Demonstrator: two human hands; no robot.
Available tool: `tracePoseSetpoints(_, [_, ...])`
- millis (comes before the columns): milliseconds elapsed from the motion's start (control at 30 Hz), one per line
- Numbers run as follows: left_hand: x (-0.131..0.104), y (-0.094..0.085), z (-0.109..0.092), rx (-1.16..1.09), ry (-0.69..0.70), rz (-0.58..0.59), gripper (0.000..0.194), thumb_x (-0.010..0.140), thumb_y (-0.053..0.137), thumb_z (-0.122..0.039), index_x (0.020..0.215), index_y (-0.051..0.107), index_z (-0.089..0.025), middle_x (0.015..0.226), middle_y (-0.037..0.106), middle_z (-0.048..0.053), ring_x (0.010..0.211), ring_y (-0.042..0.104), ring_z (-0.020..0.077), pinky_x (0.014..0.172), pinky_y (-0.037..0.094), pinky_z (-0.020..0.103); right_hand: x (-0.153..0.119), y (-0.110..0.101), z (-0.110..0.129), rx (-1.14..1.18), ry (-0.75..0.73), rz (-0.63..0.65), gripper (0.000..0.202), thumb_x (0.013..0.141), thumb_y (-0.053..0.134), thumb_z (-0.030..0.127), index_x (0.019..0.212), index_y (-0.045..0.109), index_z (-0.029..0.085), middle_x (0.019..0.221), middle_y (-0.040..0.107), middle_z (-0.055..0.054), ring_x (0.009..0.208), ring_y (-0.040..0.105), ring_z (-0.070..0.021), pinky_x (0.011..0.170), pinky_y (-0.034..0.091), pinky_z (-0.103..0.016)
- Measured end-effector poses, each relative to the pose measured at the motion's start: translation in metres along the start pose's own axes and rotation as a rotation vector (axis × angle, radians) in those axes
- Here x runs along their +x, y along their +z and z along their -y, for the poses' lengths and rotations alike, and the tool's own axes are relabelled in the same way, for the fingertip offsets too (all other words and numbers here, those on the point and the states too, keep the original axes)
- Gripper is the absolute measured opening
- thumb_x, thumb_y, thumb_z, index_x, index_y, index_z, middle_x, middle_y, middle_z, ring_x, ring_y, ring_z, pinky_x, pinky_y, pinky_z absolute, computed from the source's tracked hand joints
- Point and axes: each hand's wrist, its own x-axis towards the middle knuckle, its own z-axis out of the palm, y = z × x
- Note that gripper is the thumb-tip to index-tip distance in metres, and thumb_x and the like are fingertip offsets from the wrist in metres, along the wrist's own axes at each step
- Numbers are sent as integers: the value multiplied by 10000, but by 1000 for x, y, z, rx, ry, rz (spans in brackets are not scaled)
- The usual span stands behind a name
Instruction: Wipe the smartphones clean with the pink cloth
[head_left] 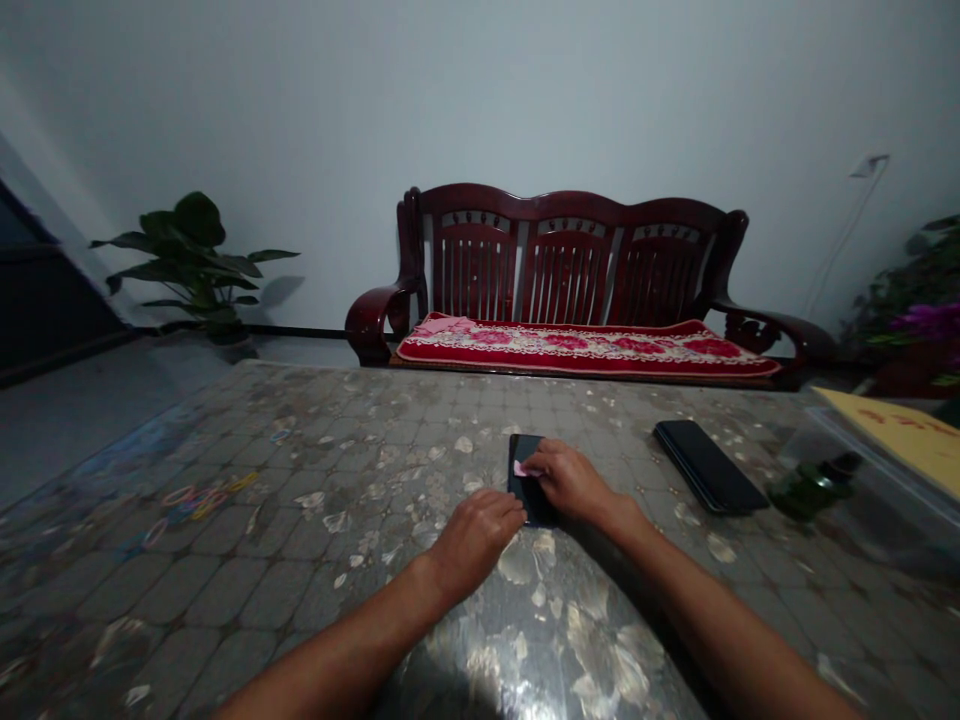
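A black smartphone lies flat on the patterned table covering, straight in front of me. My left hand rests at its near left edge, with the fingers together and their tips holding that edge. Over the screen, my right hand pinches a small pink cloth and presses it against the glass. Most of the cloth is hidden beneath the fingers, and my right hand covers the phone's right side.
To the right lie a black wallet-like case, a dark green bottle and a clear plastic box under a yellow sheet. Coloured rubber bands are scattered at left. Behind the table stands a wooden bench.
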Motion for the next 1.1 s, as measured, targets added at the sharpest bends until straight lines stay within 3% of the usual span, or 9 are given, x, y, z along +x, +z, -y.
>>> tracePoseSetpoints(233, [0,2,1,2,18,-30,215,992,519,-129,987,726,-190,953,753,71,888,714,194,853,561,333,15,1,-12,-43,120,-63,352,886,504,39,1061,778,174,987,699,-96,981,624,-202,864,446,-268])
tracePoseSetpoints(500, [0,4,2,-14,-5,5,215,1000,520,-158,975,729,-199,931,743,71,892,703,189,856,549,325,-2,-1,-1,-3,-45,2,337,872,535,44,1038,783,201,932,686,-72,927,611,-198,805,430,-267])
tracePoseSetpoints(733, [1,4,1,-8,8,-16,205,985,540,-127,980,734,-194,952,756,68,908,715,195,859,555,333,28,0,-7,-100,123,-24,345,924,492,62,1087,774,176,996,690,-112,982,611,-217,846,436,-274])
tracePoseSetpoints(1000, [0,6,1,-12,-3,-9,211,995,530,-140,995,733,-196,942,756,62,906,709,198,853,550,331,16,7,3,-21,-104,8,327,894,533,57,1042,781,210,957,686,-74,960,608,-195,834,430,-264])
tracePoseSetpoints(1100, [1,4,0,-9,-7,-3,201,988,540,-133,995,732,-192,955,758,62,906,710,199,847,550,329,20,5,-1,-33,-70,13,341,884,519,44,1041,781,197,956,693,-83,958,612,-198,832,432,-266])
